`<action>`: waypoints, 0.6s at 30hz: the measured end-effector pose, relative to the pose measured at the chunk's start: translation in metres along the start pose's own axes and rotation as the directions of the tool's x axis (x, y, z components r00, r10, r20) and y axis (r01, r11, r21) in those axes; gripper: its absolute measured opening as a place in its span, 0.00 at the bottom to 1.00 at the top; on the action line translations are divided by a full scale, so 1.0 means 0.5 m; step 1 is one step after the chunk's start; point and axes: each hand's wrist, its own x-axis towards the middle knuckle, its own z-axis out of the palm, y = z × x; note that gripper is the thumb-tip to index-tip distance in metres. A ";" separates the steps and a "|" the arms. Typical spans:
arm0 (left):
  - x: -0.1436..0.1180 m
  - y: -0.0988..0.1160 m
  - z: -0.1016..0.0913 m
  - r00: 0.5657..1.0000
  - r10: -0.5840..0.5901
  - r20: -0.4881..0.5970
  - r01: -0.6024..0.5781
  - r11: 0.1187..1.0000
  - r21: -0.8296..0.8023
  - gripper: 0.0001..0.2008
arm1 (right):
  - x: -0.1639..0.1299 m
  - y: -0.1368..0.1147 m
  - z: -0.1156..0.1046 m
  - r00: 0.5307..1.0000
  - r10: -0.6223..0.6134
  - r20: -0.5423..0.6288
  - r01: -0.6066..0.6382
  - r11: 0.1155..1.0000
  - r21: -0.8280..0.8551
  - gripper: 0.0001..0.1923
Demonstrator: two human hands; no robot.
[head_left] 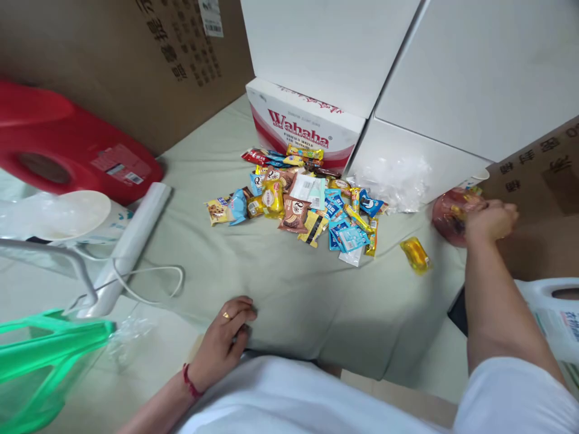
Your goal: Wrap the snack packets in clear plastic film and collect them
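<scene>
My left hand point(230, 334) rests at the front edge of the cloth-covered table, fingers loosely bent and holding nothing. At the far right my right hand point(491, 222) is beside the rim of a reddish-brown translucent container point(446, 214) with some yellow packets in it. Its fingers are curled, and what they hold is hidden. A yellow wrapped snack point(415, 255) lies alone to the left of that hand. In the middle of the table is a loose pile of snack packets, among them brown wrapped cookies point(295, 214), blue sachets point(353, 238) and a yellow wrapped cake point(272, 199).
Behind the pile stand a Wahaha carton point(307, 123) and white boxes point(452, 78). Clear crumpled plastic point(393, 181) lies against them. On the left are a red jug point(76, 138), a paper cup point(90, 217), a white roll point(131, 247) and a green plastic bag point(49, 343).
</scene>
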 end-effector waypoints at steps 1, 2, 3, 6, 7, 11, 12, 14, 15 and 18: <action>0.001 0.000 -0.002 1.000 0.002 0.010 -0.002 1.000 -0.012 0.14 | -0.021 -0.009 0.001 0.999 0.024 0.027 -0.024 1.000 0.000 0.15; 0.002 0.001 -0.005 1.000 0.007 0.018 -0.006 1.000 -0.024 0.14 | -0.044 -0.025 0.002 0.997 0.026 0.071 -0.029 0.999 0.031 0.14; 0.004 0.002 -0.007 1.000 0.014 0.021 -0.013 0.999 -0.035 0.14 | -0.068 -0.047 0.004 0.992 0.001 0.127 -0.011 0.996 0.083 0.13; 0.008 0.007 -0.013 0.999 0.025 0.019 -0.024 0.998 -0.058 0.14 | -0.126 -0.135 0.005 0.964 -0.146 0.222 0.093 0.967 0.236 0.15; 0.008 0.008 -0.014 0.999 0.025 0.020 -0.024 0.998 -0.062 0.15 | -0.137 -0.167 0.004 0.961 -0.190 0.201 0.134 0.956 0.259 0.16; 0.006 0.016 -0.014 0.999 -0.012 0.033 0.015 0.996 -0.089 0.15 | -0.134 -0.273 -0.003 0.899 -0.420 0.119 0.392 0.897 0.207 0.28; 0.004 0.017 -0.014 0.999 -0.027 0.035 0.031 0.994 -0.101 0.15 | -0.126 -0.292 -0.004 0.867 -0.470 0.167 0.439 0.878 0.193 0.27; -0.004 0.018 -0.017 0.998 -0.049 0.047 0.054 0.989 -0.134 0.16 | -0.106 -0.317 -0.008 0.833 -0.477 0.279 0.447 0.879 0.166 0.18; -0.008 0.018 -0.020 0.997 -0.054 0.056 0.063 0.985 -0.158 0.16 | -0.096 -0.325 -0.014 0.849 -0.433 0.302 0.402 0.901 0.163 0.14; -0.017 0.017 -0.035 0.994 -0.088 0.057 0.100 0.961 -0.256 0.13 | -0.079 -0.331 -0.060 0.961 -0.174 0.214 0.072 0.907 0.415 0.07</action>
